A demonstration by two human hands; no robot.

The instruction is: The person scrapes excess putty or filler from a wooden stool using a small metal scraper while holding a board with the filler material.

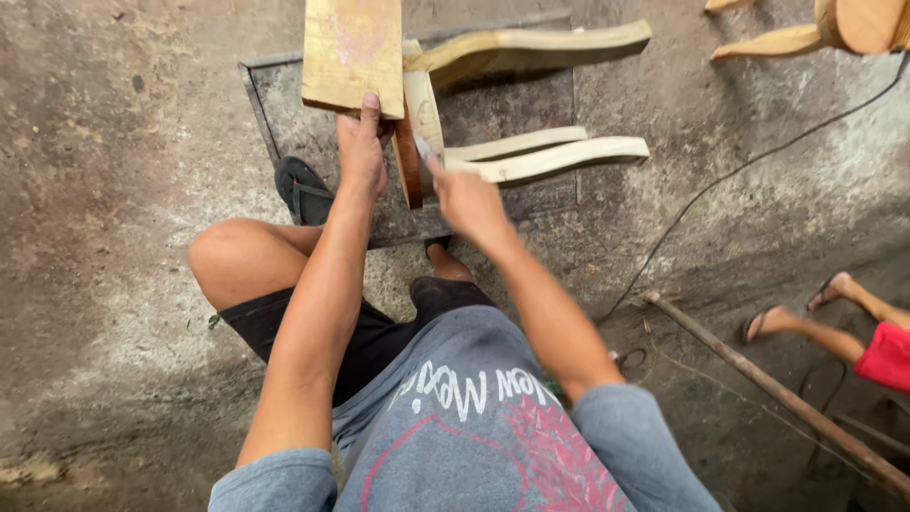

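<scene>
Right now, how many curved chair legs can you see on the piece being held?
3: upper leg along the top, two lower legs stacked close by the right hand. A fourth may be hidden.

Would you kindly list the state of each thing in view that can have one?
Left hand: gripping the lower edge of the wooden board.
Right hand: closed on a small tool; blurred.
Wooden board: held upright.
Curved wooden legs: lying sideways, unfinished bare wood.
Metal plate: flat on the floor.
Black cable: slack across the floor.

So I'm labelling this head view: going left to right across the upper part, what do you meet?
Black sandal → left hand gripping the flat board → right hand → curved wooden legs → black cable.
</scene>
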